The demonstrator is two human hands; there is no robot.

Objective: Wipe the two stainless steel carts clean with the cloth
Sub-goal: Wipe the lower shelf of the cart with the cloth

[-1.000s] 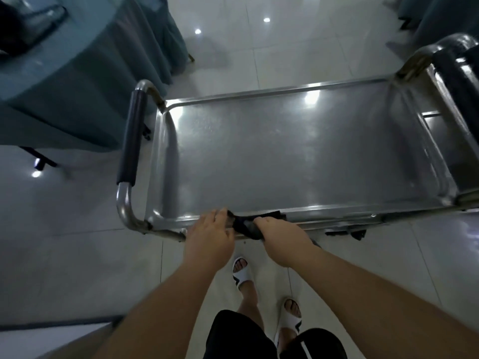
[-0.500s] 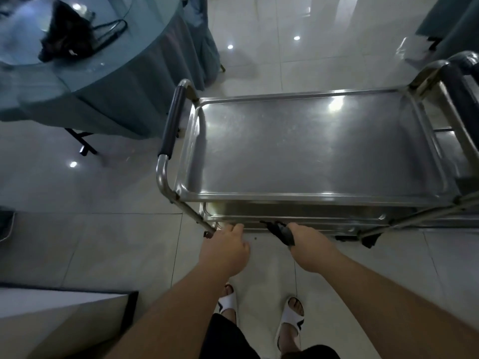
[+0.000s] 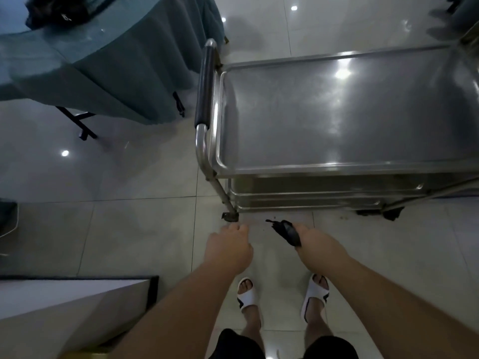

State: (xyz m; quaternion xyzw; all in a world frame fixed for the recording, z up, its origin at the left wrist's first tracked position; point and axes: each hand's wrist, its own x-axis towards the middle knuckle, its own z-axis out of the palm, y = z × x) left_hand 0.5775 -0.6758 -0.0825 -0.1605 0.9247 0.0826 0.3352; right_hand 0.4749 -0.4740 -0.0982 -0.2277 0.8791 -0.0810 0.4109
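Stainless steel was seen across most of the right half of the view: the rectangular stainless steel cart (image 3: 344, 112) stood on the pale tiled floor (image 3: 124, 229), its top tray streaked and dull in patches, so the wiping was judged unfinished, with the lower shelves (image 3: 311, 195) apparently untouched. Only a sliver of metal at the far right edge could be taken for the second cart, and its condition could not be told. The crumpled black cloth (image 3: 286, 233) was held off the cart, low and in front of its near edge, by the right hand (image 3: 318, 251), whose fingers were clamped around it. The left hand (image 3: 228, 251) was extended beside it, its fingers loosely curled and holding nothing, near the cart's front caster (image 3: 229, 216).
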